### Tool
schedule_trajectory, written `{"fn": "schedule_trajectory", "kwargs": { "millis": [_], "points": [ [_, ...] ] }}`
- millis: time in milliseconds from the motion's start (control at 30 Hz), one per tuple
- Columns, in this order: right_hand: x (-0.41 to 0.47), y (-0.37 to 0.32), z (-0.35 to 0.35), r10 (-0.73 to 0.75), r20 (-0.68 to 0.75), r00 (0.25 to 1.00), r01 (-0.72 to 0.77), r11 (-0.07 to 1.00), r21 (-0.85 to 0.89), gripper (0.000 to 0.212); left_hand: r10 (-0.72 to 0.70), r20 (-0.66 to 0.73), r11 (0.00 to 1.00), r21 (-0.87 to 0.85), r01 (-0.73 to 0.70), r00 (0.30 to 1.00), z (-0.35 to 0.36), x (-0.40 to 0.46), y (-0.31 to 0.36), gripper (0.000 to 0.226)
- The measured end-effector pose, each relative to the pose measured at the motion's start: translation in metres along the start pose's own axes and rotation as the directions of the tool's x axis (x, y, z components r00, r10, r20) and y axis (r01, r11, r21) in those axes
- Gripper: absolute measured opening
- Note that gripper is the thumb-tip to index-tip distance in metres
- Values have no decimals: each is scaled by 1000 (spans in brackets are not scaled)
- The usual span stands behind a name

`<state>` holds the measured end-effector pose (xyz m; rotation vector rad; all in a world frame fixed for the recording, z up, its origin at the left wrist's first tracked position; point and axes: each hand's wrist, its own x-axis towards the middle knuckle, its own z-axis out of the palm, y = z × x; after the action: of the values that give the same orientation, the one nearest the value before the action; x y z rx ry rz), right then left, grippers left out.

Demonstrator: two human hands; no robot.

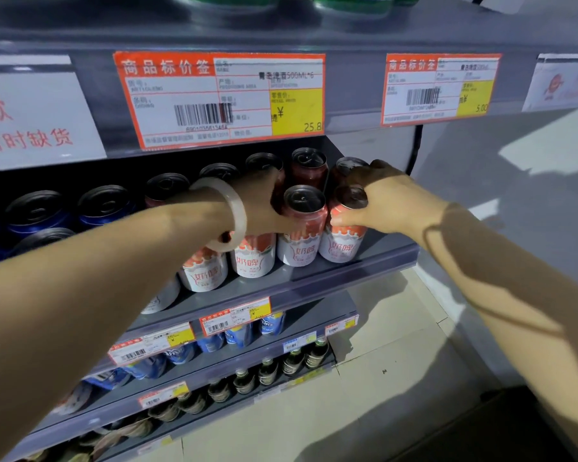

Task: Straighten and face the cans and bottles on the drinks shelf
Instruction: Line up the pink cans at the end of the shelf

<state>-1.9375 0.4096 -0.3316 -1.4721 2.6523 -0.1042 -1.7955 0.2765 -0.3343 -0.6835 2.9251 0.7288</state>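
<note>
Hands both on the red-and-white cans at the right end of the drinks shelf [347, 271]; right hand [386, 201] grasps the end can [344, 241] from above, fingers curled over its lid and rim, thumb pressed on the red band of its side; grip closed on the can, no gap visible between fingers and lid. Left hand [264, 208], pale bangle [227, 213] on the wrist, reaches in between the front row and the row behind; its fingers go out of sight behind the second can [302, 228], so cannot tell whether they grip anything; the hand's edge touches that can's left side. End can upright, long axis vertical, label with red characters facing the shelf's front edge; second can just beside it, touching, also upright, label forward. More red-and-white cans [252, 258] run left along the front edge, labels forward, partly covered by the left forearm. Blue cans [34, 211] sit further left; price tag [219, 98] hangs on the shelf edge above.
</note>
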Motion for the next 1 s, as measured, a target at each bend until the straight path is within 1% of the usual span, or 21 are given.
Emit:
{"fn": "schedule_trajectory", "kwargs": {
  "millis": [67,133,167,233,300,400,500,567,600,667,733,800,867,900,1000],
  "points": [
    [-2,-5,-2,-39,-88,995,42,999,25,62,-33,72,995,94,26,997,-13,-6,-6,77],
    [-3,-17,-3,-128,-163,978,140,988,66,55,-65,87,978,204,46,994,-19,-8,-14,84],
    [-2,-25,-3,-173,-155,973,185,980,70,54,-75,86,971,231,53,993,-19,-9,-17,82],
    [2,-38,2,-223,-93,970,230,970,77,55,-82,68,969,238,63,994,-17,-9,-18,74],
    [8,-44,8,-222,-29,975,223,971,82,52,-70,38,975,216,60,997,-15,-10,-16,65],
    [10,-45,5,-179,34,983,176,980,92,47,-33,-4,983,178,33,999,-11,-13,-13,43],
    [12,-47,1,-159,91,983,148,982,117,51,1,-24,990,141,2,1000,-7,-17,-15,45],
    [11,-49,-1,-161,104,981,149,983,111,60,11,-48,997,79,-7,999,-14,-21,-23,41],
    [10,-50,-1,-176,98,979,165,980,115,65,6,-65,997,72,-2,998,-20,-25,-28,40],
    [5,-58,-1,-221,61,973,209,964,163,72,-8,-76,994,105,16,997,-34,-34,-41,49],
    [3,-72,3,-243,80,967,222,952,210,70,-40,-47,989,137,47,998,-39,-41,-53,57],
    [5,-85,14,-256,127,958,231,955,187,65,-67,-33,982,177,72,997,-35,-48,-59,56],
    [9,-90,20,-283,100,954,265,951,159,54,-69,-56,984,162,77,996,-29,-51,-59,52],
    [10,-91,20,-288,82,954,274,949,155,52,-63,-67,985,156,73,996,-27,-51,-58,50],
    [10,-90,16,-282,86,956,263,947,185,57,-66,-73,981,176,78,995,-27,-52,-54,49]
  ]
}}
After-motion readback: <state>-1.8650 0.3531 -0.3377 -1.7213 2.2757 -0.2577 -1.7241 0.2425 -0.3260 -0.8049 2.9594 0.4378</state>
